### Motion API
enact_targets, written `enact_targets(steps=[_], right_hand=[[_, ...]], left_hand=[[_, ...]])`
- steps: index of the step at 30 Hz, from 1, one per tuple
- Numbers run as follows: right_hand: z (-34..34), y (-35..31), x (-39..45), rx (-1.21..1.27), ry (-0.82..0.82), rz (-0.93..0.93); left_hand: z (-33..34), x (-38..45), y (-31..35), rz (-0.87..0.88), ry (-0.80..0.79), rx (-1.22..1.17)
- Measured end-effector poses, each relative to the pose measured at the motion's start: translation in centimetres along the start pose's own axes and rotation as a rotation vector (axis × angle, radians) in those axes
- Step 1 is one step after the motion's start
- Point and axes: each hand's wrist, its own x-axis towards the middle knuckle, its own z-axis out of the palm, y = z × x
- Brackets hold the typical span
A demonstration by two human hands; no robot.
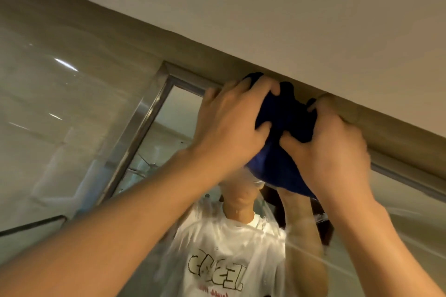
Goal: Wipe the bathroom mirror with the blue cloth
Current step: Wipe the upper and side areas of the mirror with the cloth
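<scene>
The blue cloth (284, 142) is bunched against the upper part of the mirror (178, 113), at roughly 1 o'clock from the centre of the view, with its top edge reaching the mirror's metal frame (142, 116) just under the ceiling (289, 7); both hands are raised and hold it there. The left hand (229, 125) lies at the cloth's 9 o'clock side, fingers curled over and gripping the fabric; the right hand (333, 142) lies at its 3 o'clock side, thumb and fingers likewise clamped on the fabric; the two hands are close together, the thumbs nearly touching across the cloth. Wet streaks show on the glass below the cloth, at 6 o'clock; the glass reflects a person in a white printed T-shirt (224, 255). A glossy tiled wall (60, 108) adjoins the frame at 9 o'clock.
</scene>
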Motion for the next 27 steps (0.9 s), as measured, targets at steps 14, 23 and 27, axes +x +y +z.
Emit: enact_targets(steps=[14, 23, 27], right_hand=[[3.2, -4.9, 2.4, 0.033, -0.057, -0.197], [-1.5, 4.9, -0.4, -0.026, -0.013, -0.052], [-1.1, 3.9, -0.5, 0.024, 0.024, -0.016]], left_hand=[[-2.2, -1.5, -4.8, -0.341, 0.162, -0.217], [1.8, -1.6, 4.3, -0.181, -0.022, -0.01], [1.1, -1.3, 3.2, -0.2, -0.104, -0.06]])
